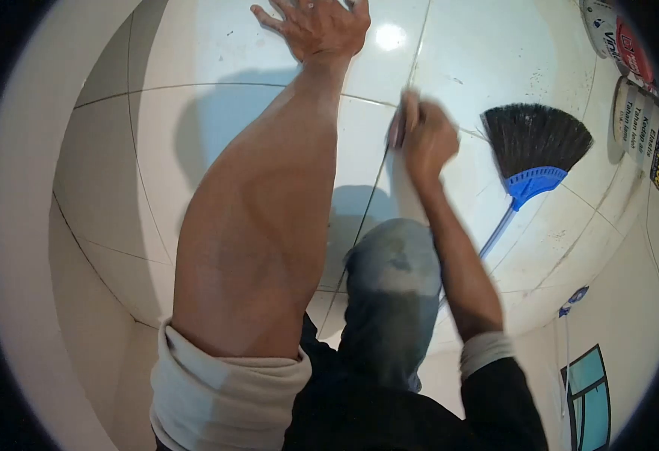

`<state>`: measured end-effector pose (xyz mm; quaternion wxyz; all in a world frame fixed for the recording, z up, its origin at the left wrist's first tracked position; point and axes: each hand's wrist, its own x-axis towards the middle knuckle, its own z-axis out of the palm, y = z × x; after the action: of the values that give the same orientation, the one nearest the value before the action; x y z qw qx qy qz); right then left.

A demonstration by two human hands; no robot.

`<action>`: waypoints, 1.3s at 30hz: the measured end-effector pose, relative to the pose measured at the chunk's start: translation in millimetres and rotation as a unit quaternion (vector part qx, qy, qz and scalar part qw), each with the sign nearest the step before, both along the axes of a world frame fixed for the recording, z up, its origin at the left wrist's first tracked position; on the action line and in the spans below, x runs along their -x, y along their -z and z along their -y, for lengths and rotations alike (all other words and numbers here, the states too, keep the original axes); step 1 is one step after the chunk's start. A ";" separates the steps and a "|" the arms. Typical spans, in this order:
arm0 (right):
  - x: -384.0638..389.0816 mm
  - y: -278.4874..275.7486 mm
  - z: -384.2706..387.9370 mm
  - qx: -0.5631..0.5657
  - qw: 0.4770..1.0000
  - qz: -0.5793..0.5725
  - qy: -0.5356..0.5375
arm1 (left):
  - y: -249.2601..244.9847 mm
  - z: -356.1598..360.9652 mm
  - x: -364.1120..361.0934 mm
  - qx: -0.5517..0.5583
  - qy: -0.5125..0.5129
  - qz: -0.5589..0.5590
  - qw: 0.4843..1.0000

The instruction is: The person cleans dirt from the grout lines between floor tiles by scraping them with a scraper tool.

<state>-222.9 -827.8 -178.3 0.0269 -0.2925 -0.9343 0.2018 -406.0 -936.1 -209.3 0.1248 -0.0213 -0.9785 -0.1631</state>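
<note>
My left hand point(318, 28) lies on the white tiled floor point(262, 64) at the top of the view, fingers spread and holding nothing. Right of centre, my right hand point(429, 139) is closed and blurred by motion. A small dark object point(396, 129) shows at its fingers, over a dark line between two tiles; what it is cannot be made out. To the right of that hand lies a broom with black bristles point(536, 135) and a blue head point(538, 183), not touched by either hand.
Printed containers stand at the upper right, one white with a label point(636, 124), one with a red part point(634, 49). My knee point(393, 259) is below my right hand. A pale wall point(14, 225) curves along the left. A blue-framed item point(589, 398) is at the lower right.
</note>
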 end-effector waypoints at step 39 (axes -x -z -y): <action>-155.4 21.6 90.6 -0.094 0.990 -0.106 0.002 | -29.0 201.3 -311.2 -0.080 0.300 0.056 0.949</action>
<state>-67.5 -918.4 -199.9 0.1539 -0.2676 -0.9403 0.1432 -94.8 -1137.5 -180.3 0.0167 -0.2950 -0.9158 -0.2720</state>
